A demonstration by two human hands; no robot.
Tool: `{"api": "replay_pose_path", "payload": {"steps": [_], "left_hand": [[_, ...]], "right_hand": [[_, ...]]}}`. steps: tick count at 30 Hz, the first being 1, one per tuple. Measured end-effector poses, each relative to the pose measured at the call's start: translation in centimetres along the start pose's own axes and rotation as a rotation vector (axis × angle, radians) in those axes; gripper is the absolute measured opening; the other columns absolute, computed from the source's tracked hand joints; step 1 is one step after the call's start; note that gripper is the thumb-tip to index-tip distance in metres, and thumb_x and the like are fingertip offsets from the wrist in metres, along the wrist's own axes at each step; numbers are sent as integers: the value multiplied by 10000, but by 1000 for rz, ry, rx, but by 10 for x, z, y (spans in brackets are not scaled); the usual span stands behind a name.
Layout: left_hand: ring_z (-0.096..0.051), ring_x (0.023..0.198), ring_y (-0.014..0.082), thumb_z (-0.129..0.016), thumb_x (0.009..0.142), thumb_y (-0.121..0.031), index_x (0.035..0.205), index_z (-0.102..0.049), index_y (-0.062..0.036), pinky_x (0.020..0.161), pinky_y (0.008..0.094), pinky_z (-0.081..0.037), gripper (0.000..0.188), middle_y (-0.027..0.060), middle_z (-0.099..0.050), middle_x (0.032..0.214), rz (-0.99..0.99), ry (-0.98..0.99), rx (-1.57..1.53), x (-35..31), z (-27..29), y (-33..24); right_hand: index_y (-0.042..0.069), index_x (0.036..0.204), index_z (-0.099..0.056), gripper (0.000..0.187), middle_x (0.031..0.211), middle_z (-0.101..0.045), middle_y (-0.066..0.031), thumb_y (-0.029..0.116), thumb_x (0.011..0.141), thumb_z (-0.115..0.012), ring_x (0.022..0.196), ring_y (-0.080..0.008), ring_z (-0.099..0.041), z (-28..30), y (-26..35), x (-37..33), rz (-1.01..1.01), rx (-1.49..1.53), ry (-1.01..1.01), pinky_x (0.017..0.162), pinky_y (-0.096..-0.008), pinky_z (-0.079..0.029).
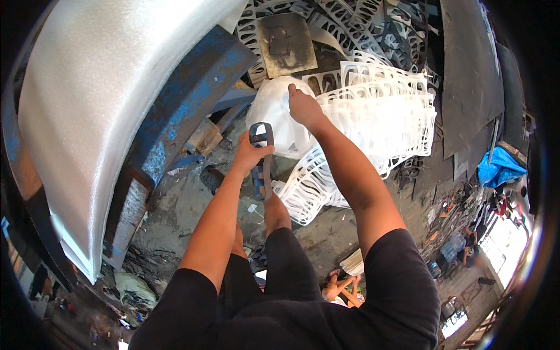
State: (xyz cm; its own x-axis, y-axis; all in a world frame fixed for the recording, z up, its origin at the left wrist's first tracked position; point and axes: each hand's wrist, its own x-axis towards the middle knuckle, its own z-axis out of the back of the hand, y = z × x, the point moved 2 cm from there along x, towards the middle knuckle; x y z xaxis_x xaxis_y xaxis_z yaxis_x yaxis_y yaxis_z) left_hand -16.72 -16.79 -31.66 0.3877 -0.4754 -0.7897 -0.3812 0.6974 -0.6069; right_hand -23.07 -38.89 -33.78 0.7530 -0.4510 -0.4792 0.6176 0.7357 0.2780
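My left hand (pixel 252 154) is closed around a dark metal cutting die (pixel 267 175), a narrow band bent into a long sole-shaped loop. It stands on end above the floor, in front of a rounded white plastic bag (pixel 265 108). Farther forward, my right hand (pixel 304 108) is over the bag's right side with its fingers curled closed. What those fingers grip, if anything, is hidden. To the right of the bag lies a heap of white sheets (pixel 373 125) punched with rows of sole-shaped holes.
A thick white sheet (pixel 111 93) curves over a worn blue metal machine (pixel 175 111) on the left. Dark punched scraps (pixel 356 26) and a stained board (pixel 286 45) lie at the back. Black sheets (pixel 469 76) and a blue tarp (pixel 500 168) are right. Other people (pixel 344 289) sit behind.
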Motion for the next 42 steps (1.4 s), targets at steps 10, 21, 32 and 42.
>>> {"api": "replay_pose_path", "payload": {"steps": [10, 21, 32, 42], "left_hand": [[-555, 1137, 256, -872, 677, -194, 1384, -440, -34, 887, 375, -523, 845, 115, -439, 1337, -94, -4, 113, 11, 7, -1], [-384, 1331, 288, -884, 634, -227, 1449, -375, -67, 1096, 399, -362, 974, 130, -333, 1433, -211, -34, 214, 4, 26, -18], [-474, 1242, 274, -849, 661, -209, 1420, -321, -41, 1005, 408, -448, 940, 135, -433, 1332, -149, -97, 60, -32, 57, -40], [-385, 1310, 258, -837, 712, -75, 1370, -294, -90, 1034, 413, -435, 853, 129, -322, 1460, -612, -420, -411, -237, 49, -86]], "right_hand": [[-85, 1295, -431, 458, 1154, -577, -230, 111, 886, -495, 1042, -347, -597, -68, -51, 3, -344, -29, -474, 902, -372, -502], [120, 1395, -470, 667, 1505, -348, -165, 462, 851, -652, 1443, -395, -195, -27, 12, -10, -138, 44, -177, 1038, -741, -224], [79, 1299, -541, 473, 1414, -455, -185, 261, 877, -651, 1320, -404, -396, -4, 21, -18, 68, 339, -355, 998, -519, -437], [-13, 1204, -581, 635, 1002, -682, -115, 566, 991, -427, 879, -216, -666, 124, 177, -265, -399, 1687, 842, 833, -339, -525]]}}
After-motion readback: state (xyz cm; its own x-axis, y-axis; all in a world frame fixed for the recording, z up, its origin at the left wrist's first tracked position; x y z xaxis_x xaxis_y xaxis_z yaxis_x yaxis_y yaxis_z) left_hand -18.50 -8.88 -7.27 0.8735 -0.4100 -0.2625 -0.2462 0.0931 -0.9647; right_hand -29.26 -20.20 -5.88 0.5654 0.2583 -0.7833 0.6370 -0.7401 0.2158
